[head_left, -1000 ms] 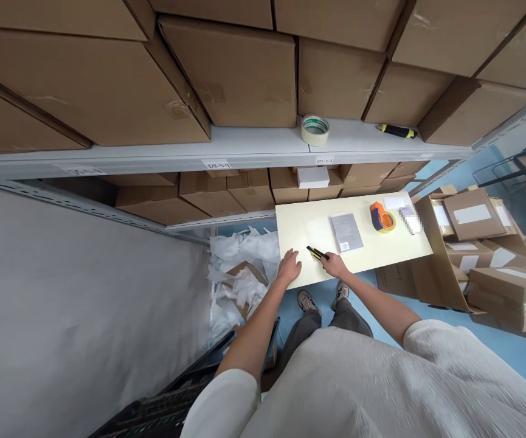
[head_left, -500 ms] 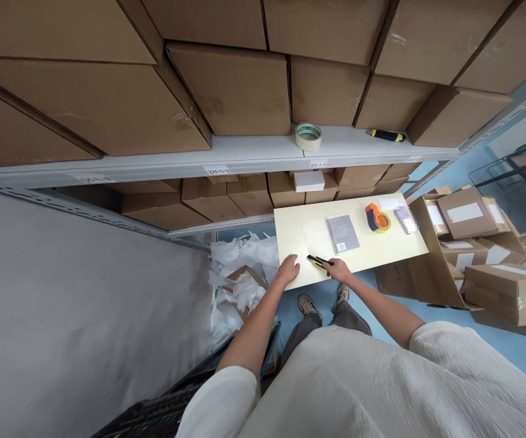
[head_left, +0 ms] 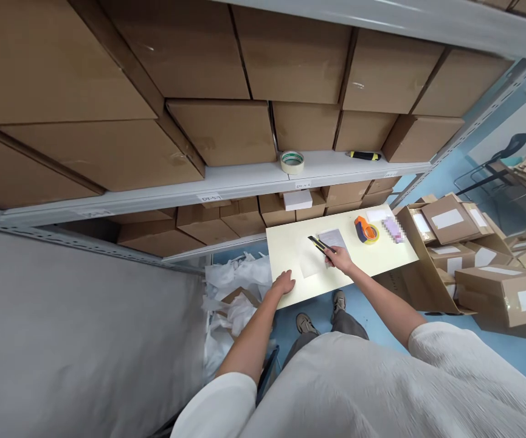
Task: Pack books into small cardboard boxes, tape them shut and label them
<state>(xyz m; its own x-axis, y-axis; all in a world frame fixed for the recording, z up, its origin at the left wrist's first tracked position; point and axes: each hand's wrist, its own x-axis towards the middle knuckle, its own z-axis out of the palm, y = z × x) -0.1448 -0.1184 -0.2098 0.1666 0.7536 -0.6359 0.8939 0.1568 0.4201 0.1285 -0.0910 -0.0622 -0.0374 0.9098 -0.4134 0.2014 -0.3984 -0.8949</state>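
My right hand (head_left: 338, 260) grips a black and yellow box cutter (head_left: 319, 244), its tip pointing to the far left. It hangs over the pale tabletop (head_left: 370, 258), partly covering a flat grey package (head_left: 337, 237). A whitish translucent sheet (head_left: 311, 265) lies just left of that package. My left hand (head_left: 283, 283) rests open on the near left corner of the tabletop, holding nothing. Farther right on the board sits an orange and dark blue tape dispenser (head_left: 363, 230) with yellow tape.
A shelf (head_left: 244, 177) with cardboard boxes (head_left: 219, 134) stands ahead, bearing a tape roll (head_left: 292, 162) and another box cutter (head_left: 363, 156). White wrapping scraps (head_left: 238, 283) heap at the left. A large carton (head_left: 420, 280) of labelled boxes stands right. A grey wall borders the left.
My right hand has moved the box cutter away from the near edge, up over the grey package. My left hand stays at the corner. The view has tilted upward.
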